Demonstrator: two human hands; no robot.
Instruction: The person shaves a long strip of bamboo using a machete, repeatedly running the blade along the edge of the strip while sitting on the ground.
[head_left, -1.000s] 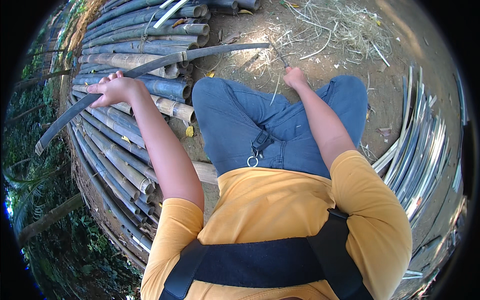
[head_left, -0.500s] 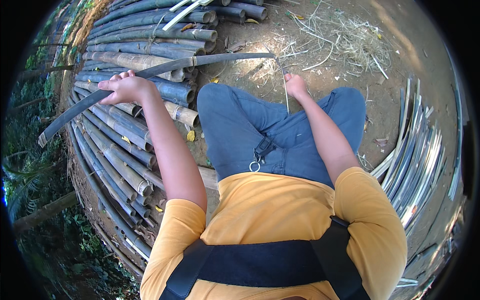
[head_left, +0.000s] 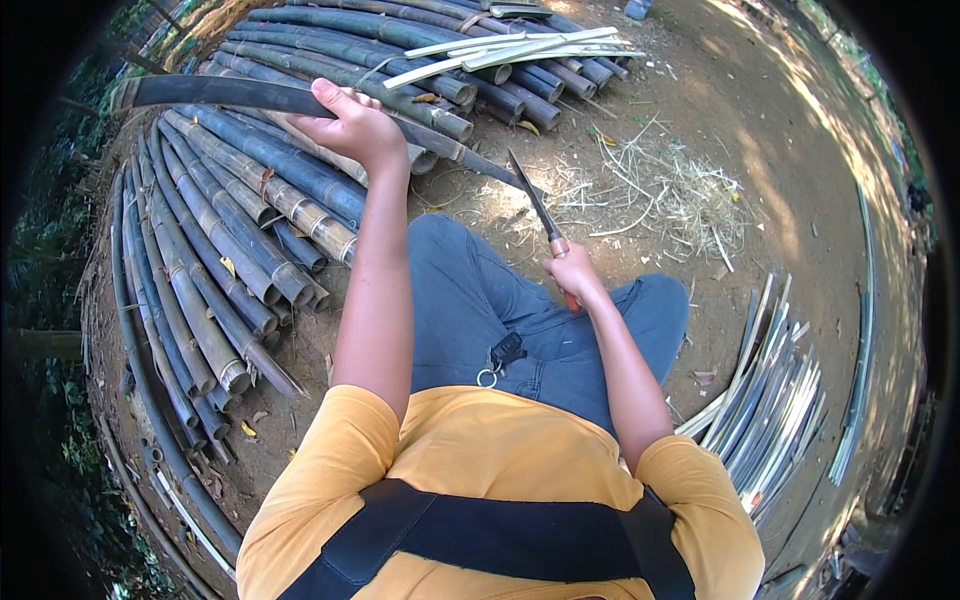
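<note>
Head view, left hand: The left hand [head_left: 355,125] is wrapped around the long dark bamboo strip [head_left: 220,92], with the thumb on the near side.
Right hand: The right hand [head_left: 572,268] is closed tight on the handle of the knife [head_left: 537,205], with the blade pointing up and away from the body.
Bamboo strip: It hangs over the bamboo poles [head_left: 290,200] and runs to the blade. The two cross in the picture, but I can't tell if they touch.
Knife slip: The blade is near the blue pants [head_left: 455,280]. If it skids off the strip, it could cut a leg.
Strip wobble: The left hand is far from the blade, so that end of the strip could bend or twist.
Sharp edges: Split bamboo can be sharp. If the strip slides, it could cut the left hand.
Boxes and baskets: I see none. The poles have open, hollow ends, too dark to see into.
Curly shavings: A pile of shavings [head_left: 690,195] lies on the dirt ground, past the knees.
</note>
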